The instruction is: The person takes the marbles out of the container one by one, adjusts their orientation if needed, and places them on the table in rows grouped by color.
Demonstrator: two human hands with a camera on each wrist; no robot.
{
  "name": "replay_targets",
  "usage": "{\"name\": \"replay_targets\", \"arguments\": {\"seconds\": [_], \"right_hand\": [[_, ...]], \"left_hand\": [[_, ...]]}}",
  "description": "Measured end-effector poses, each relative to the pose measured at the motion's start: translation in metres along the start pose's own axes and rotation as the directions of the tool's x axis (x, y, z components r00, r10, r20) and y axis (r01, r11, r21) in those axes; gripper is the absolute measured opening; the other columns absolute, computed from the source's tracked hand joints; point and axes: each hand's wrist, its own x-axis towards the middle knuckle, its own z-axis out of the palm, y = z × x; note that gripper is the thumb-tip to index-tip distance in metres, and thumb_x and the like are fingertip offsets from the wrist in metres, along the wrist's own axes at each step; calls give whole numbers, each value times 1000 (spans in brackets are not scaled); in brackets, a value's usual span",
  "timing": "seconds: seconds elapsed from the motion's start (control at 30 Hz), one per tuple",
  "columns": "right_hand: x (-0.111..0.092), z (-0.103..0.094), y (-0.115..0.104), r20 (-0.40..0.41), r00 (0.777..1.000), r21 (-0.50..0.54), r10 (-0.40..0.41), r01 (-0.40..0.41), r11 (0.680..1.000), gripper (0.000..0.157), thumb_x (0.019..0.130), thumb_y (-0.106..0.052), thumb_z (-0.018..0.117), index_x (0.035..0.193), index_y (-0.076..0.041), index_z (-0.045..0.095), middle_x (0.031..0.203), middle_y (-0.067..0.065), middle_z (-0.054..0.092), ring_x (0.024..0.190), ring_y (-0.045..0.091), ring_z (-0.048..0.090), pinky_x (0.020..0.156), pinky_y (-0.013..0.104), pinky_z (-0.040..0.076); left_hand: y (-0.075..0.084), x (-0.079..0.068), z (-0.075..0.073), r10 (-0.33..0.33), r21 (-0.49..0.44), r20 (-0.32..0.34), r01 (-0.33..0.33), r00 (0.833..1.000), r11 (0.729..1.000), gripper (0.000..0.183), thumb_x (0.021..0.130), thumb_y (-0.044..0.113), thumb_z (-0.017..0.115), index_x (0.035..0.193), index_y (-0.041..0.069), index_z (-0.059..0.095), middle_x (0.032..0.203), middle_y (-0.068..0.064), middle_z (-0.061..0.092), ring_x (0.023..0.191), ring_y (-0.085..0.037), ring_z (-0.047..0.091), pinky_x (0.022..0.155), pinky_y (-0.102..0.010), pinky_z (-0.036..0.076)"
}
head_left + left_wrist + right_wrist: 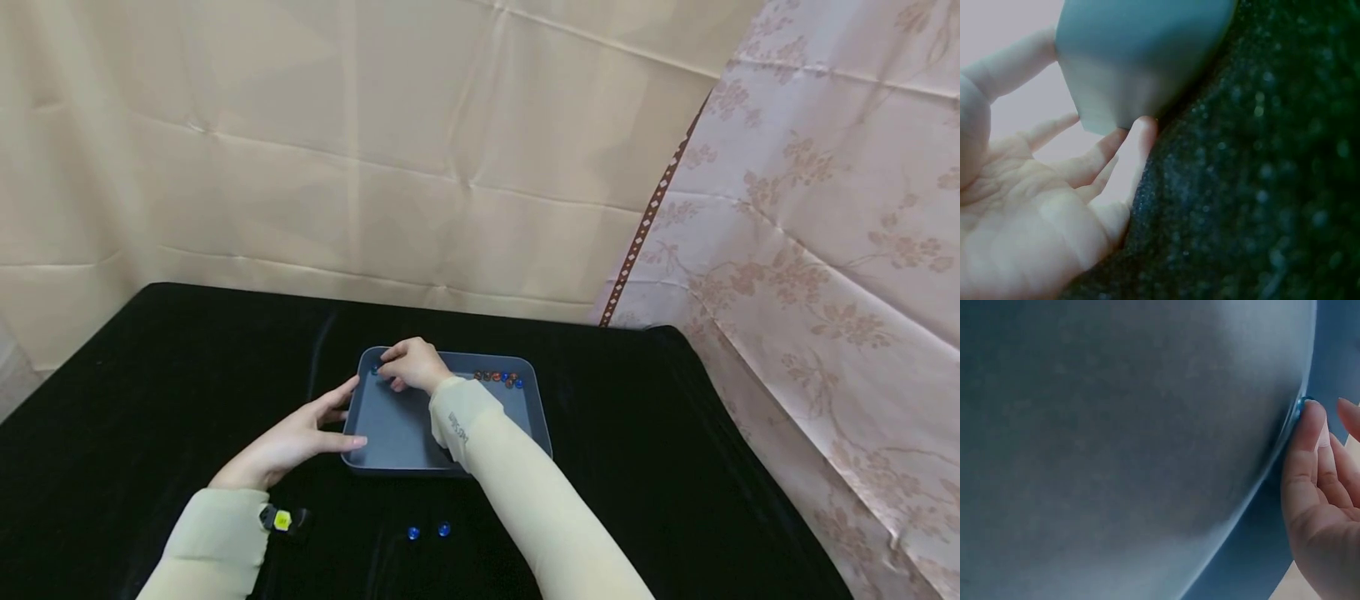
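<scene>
A grey-blue rectangular tray [397, 429] lies on black cloth. My right hand [415, 365] reaches over it to the far left corner. There the fingertips pinch a small blue glass marble [1303, 404] beside the tray wall; the fingertips partly hide it. My left hand [300, 433] is at the tray's left side, fingers extended. Its thumb lies over the rim, and in the left wrist view its fingertips [1145, 125] touch the tray's outer wall near the base. Several brown and blue marbles [497, 377] line the tray's far right side.
Two blue marbles, one on the left [413, 533] and one on the right [444, 529], lie on the black cloth [675, 500] in front of the tray. A cream curtain [337, 167] hangs behind the table, and a floral curtain [840, 250] hangs along the right.
</scene>
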Motion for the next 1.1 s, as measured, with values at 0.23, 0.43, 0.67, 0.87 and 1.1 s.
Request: {"name": "replay_targets", "arguments": {"seconds": [0.23, 0.43, 0.67, 0.87, 1.1], "right_hand": [[1, 3, 2, -21, 1000, -4, 14, -14, 1000, 29, 89, -11, 72, 117, -2, 71, 92, 11, 76, 65, 13, 68, 65, 23, 60], [1, 6, 1, -29, 999, -6, 20, -20, 1000, 28, 89, -10, 71, 116, -1, 71, 91, 12, 76, 66, 14, 69, 64, 22, 59], [1, 11, -2, -10, 1000, -49, 18, -18, 999, 31, 90, -12, 71, 119, -2, 70, 91, 10, 76, 69, 15, 70, 66, 22, 58], [3, 17, -3, -7, 1000, -71, 14, -14, 997, 30, 89, -12, 71, 118, -2, 70, 88, 8, 74, 65, 12, 66, 65, 23, 57], [3, 23, -6, -35, 999, -106, -1, -3, 994, 24, 87, -7, 72, 110, 0, 73, 85, 9, 74, 61, 13, 66, 60, 22, 57]], "left_hand": [[1, 1, 0, 8, -7, 6, -8, 1000, 1000, 89, 93, 22, 67, 161, 18, 9, 163, -23, 14, 142, -48, 26, 110, -68, 30], [2, 0, 1, 9, 1, 2, -9, 1000, 1000, 89, 93, 22, 67, 161, 18, 9, 164, -23, 14, 142, -48, 26, 110, -68, 30], [2, -1, 0, -2, -12, 1, 2, 1000, 1000, 90, 93, 21, 66, 161, 18, 7, 163, -23, 16, 142, -49, 25, 110, -67, 32], [3, -1, 0, -5, -16, 6, 5, 1000, 1000, 90, 93, 20, 66, 161, 19, 7, 163, -24, 16, 142, -48, 25, 110, -67, 32], [3, 0, -1, -24, -25, 12, 25, 1000, 999, 89, 93, 21, 65, 161, 20, 8, 164, -22, 13, 144, -49, 22, 111, -67, 30]]}}
